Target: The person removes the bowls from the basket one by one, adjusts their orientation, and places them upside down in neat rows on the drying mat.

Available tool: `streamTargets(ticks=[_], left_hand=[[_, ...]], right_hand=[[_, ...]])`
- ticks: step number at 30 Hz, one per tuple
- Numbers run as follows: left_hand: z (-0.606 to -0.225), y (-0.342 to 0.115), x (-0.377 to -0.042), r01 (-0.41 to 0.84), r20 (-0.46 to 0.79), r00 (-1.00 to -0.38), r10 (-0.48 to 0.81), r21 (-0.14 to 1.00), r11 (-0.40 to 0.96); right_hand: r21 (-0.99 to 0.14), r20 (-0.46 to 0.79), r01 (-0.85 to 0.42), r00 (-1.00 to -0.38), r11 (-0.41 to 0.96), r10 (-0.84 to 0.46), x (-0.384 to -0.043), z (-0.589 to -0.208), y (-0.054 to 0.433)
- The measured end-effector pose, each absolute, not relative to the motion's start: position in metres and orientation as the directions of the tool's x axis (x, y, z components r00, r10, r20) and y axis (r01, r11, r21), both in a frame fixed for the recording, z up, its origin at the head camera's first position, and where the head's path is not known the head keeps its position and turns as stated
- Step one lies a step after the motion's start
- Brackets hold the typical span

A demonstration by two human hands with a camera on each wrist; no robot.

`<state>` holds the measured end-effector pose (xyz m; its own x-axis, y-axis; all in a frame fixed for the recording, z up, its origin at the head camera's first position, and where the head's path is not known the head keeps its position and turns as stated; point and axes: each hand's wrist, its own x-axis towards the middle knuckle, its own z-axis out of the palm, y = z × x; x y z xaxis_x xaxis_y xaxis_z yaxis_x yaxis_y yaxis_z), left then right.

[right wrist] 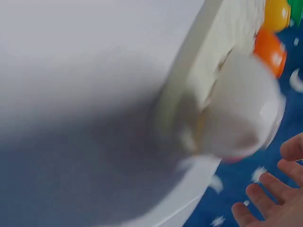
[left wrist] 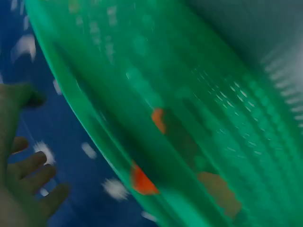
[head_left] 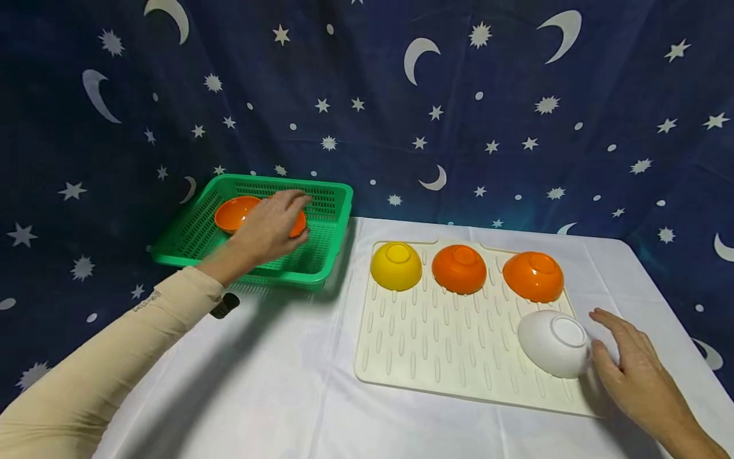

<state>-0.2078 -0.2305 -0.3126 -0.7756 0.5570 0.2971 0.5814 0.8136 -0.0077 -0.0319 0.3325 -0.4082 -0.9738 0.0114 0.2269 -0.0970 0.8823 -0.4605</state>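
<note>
My left hand point(head_left: 272, 223) hangs over the green basket point(head_left: 338, 236), fingers loosely bent, overlapping the orange bowls inside. One orange bowl point(head_left: 234, 214) shows left of the hand; more orange point(head_left: 299, 224) appears between thumb and fingers. In the blurred left wrist view, the fingers point(left wrist: 33, 165) are spread with nothing in them. At the right end of the cream draining mat point(head_left: 424, 363), a white bowl point(head_left: 545, 344) sits bottom up, its base tipped toward the right. My right hand point(head_left: 636, 366) is just right of it, fingers extended and apart from the bowl in the right wrist view.
Along the mat's back edge, a yellow bowl point(head_left: 395, 268) and two orange bowls, one in the middle point(head_left: 459, 271) and one at right point(head_left: 533, 277), lie upside down. A white cloth point(head_left: 275, 389) covers the table. Behind hangs a dark blue star-and-moon curtain point(head_left: 367, 76).
</note>
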Motion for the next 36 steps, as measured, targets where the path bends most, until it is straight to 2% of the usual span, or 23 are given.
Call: streamTargets(ticks=[2, 4, 6, 9, 13, 17, 24, 27, 31, 36], left_hand=[[-0.314, -0.251, -0.221, 0.484, 0.197, -0.871, 0.451, 0.177, 0.857], [-0.315, -0.266, -0.231, 0.377, 0.091, -0.926, 0.367, 0.316, 0.871], [-0.316, -0.276, -0.237, 0.303, 0.006, -0.945, 0.327, 0.392, 0.868], [-0.318, -0.283, -0.246, 0.262, -0.065, -0.946, 0.318, 0.425, 0.866], [-0.319, -0.285, -0.258, 0.246, -0.121, -0.938, 0.324, 0.427, 0.870], [-0.317, -0.284, -0.267, 0.232, -0.205, -0.920, 0.333, 0.400, 0.887], [-0.317, -0.285, -0.283, 0.211, -0.308, -0.897, 0.317, 0.332, 0.919], [-0.314, -0.284, -0.284, 0.198, -0.339, -0.892, 0.300, 0.304, 0.932], [-0.314, -0.283, -0.287, 0.206, -0.347, -0.890, 0.295, 0.272, 0.940], [-0.319, -0.281, -0.295, 0.216, -0.343, -0.892, 0.295, 0.248, 0.944]], right_hand=[[-0.460, 0.181, -0.027, -0.981, 0.887, 0.065, -0.033, -0.414, 0.348], [-0.458, 0.177, -0.004, -0.980, 0.889, 0.087, -0.033, -0.421, 0.362], [-0.450, 0.171, 0.007, -0.981, 0.893, 0.093, -0.032, -0.427, 0.372], [-0.438, 0.099, 0.045, -0.990, 0.898, 0.098, -0.030, -0.436, 0.383], [-0.428, -0.062, 0.075, -0.997, 0.901, 0.053, -0.027, -0.444, 0.392], [-0.425, -0.157, 0.029, -0.987, 0.905, -0.042, -0.021, -0.450, 0.397], [-0.435, -0.189, -0.017, -0.976, 0.900, -0.110, -0.019, -0.454, 0.399], [-0.453, -0.221, 0.022, -0.971, 0.891, -0.088, -0.019, -0.453, 0.399], [-0.407, -0.286, 0.090, -0.958, 0.909, -0.033, -0.017, -0.452, 0.395], [-0.396, -0.289, 0.070, -0.956, 0.916, -0.052, -0.014, -0.454, 0.393]])
